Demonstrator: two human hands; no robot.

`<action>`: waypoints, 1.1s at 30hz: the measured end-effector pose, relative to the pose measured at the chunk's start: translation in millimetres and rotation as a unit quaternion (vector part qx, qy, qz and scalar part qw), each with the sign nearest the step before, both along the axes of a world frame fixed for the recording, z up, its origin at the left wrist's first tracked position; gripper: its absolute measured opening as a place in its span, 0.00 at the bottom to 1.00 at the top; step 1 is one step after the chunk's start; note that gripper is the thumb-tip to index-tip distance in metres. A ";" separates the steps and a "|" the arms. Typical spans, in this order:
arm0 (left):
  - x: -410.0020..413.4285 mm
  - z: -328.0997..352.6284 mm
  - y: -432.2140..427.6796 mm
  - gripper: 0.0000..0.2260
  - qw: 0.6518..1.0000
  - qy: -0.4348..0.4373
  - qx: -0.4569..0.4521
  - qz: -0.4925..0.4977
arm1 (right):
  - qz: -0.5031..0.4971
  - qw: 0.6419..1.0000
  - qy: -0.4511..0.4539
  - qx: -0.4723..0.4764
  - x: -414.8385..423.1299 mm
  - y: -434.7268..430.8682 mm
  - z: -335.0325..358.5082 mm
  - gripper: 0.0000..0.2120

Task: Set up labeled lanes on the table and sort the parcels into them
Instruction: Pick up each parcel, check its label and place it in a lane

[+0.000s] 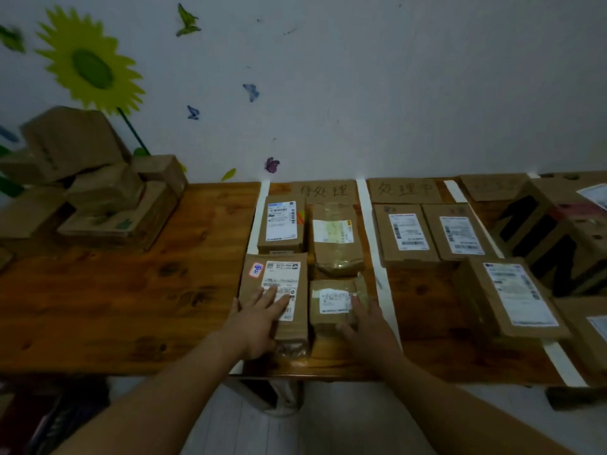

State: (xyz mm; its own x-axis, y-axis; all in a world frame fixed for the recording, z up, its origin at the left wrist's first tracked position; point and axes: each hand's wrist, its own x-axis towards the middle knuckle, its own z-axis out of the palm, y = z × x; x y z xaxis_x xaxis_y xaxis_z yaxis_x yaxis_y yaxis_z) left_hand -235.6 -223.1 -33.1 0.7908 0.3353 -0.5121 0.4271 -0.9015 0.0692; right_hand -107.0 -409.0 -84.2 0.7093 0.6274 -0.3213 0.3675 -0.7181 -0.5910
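Wooden table (pixel 131 307), taped lanes (pixel 367 224), sunflower wall (pixel 361 93); left hand (pixel 256 320), right hand (pixel 368 326) fingers (pixel 274 297) flat on parcels (pixel 279 274).

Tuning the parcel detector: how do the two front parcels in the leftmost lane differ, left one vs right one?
The left parcel is longer and carries an orange-edged sticker beside a tall label. The right parcel is shorter, with a wide label and no sticker. Both are brown, flat, label up.

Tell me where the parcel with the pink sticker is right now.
Head view: the parcel with the pink sticker lies at the front left of the leftmost taped lane, under the left hand, beside a small taped parcel.
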 end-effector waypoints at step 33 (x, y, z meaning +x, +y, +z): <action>-384.2 142.8 349.0 0.35 0.900 -0.210 0.020 0.382 | 0.271 0.956 -0.112 -0.021 -240.4 399.7 163.8 0.33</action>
